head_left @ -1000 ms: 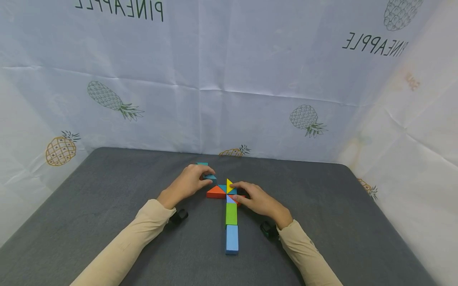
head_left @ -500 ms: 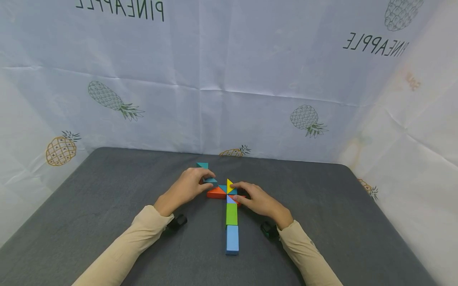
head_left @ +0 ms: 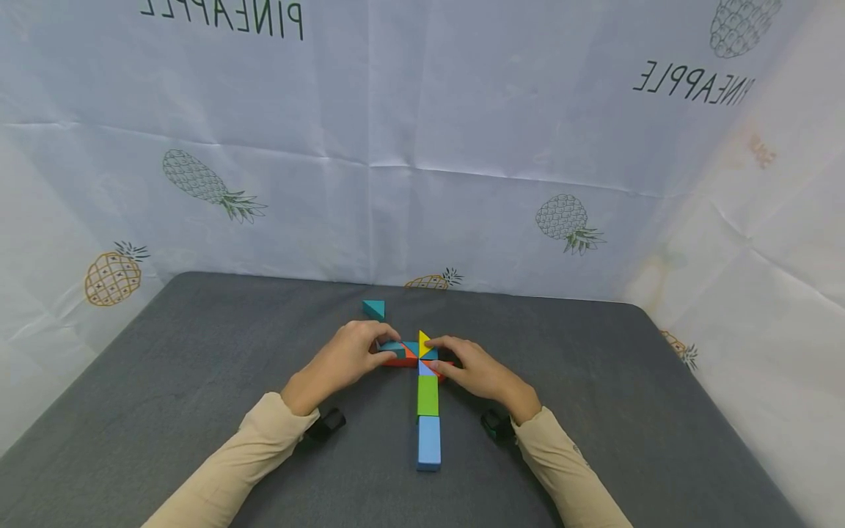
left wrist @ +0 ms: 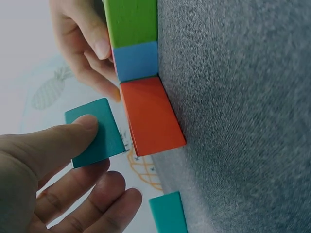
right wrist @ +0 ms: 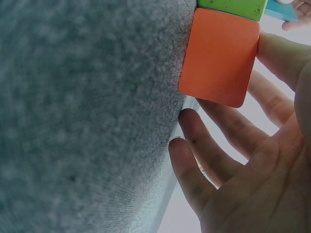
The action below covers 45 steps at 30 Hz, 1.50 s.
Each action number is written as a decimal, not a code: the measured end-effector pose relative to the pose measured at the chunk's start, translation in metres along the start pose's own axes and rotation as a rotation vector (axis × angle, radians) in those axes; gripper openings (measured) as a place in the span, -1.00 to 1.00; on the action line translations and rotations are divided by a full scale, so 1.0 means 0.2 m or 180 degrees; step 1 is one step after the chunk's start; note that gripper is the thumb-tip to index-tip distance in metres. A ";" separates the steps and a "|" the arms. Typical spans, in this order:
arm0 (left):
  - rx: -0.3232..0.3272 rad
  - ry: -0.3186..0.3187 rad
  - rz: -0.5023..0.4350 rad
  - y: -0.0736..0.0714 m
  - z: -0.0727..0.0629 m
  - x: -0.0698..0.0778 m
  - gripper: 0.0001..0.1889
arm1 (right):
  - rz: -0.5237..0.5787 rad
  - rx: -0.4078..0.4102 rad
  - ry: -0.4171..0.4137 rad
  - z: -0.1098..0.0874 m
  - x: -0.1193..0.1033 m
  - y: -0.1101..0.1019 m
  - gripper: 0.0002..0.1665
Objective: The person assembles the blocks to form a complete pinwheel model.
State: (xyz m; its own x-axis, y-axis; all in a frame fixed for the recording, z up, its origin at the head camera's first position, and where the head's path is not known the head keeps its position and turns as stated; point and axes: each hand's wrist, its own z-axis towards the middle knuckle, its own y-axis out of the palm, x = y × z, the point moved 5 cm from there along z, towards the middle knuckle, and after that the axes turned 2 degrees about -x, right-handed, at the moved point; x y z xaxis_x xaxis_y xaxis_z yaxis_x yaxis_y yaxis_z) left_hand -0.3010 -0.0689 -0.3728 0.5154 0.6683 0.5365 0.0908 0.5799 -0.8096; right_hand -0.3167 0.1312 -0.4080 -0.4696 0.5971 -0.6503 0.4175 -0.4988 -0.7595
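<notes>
My left hand (head_left: 343,359) pinches a teal triangular block (left wrist: 104,141) between thumb and fingers, over the left red triangular block (head_left: 400,362). In the left wrist view the teal piece is tilted, with a gap between it and that red block. My right hand (head_left: 477,372) has its thumb and index finger around the right red triangular block (right wrist: 218,58), the index fingertip by the yellow triangular block (head_left: 423,343). Blue pieces meet the red and yellow ones. Toward me run a small periwinkle triangular block (head_left: 423,370), a green block (head_left: 428,396) and a light-blue block (head_left: 429,444).
A second teal triangular block (head_left: 375,309) lies apart, beyond my left hand. The dark grey table (head_left: 264,469) ends at a hanging white cloth (head_left: 462,132) printed with pineapples. Each wrist carries a small black camera.
My left hand has brought the teal block toward me, from behind the row to over the left red block. The loose teal block behind has come fully into view. My right hand stays put.
</notes>
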 end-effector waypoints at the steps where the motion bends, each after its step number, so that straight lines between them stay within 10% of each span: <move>1: -0.0011 -0.0005 -0.0016 0.00 0.00 0.00 -0.79 | -0.0002 0.0000 0.0003 0.00 0.00 0.00 -0.49; 45: -0.0518 -0.0031 0.0153 0.13 -0.03 0.00 -0.79 | -0.0026 0.0032 0.0009 -0.01 0.00 0.00 -0.49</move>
State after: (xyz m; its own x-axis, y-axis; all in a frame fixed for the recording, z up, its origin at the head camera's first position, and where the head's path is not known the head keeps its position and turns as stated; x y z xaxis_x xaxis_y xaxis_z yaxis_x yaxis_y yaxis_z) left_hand -0.2938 -0.0552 -0.3951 0.5143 0.6983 0.4978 0.2033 0.4647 -0.8618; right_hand -0.3158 0.1322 -0.4070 -0.4707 0.6029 -0.6442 0.4059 -0.5003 -0.7648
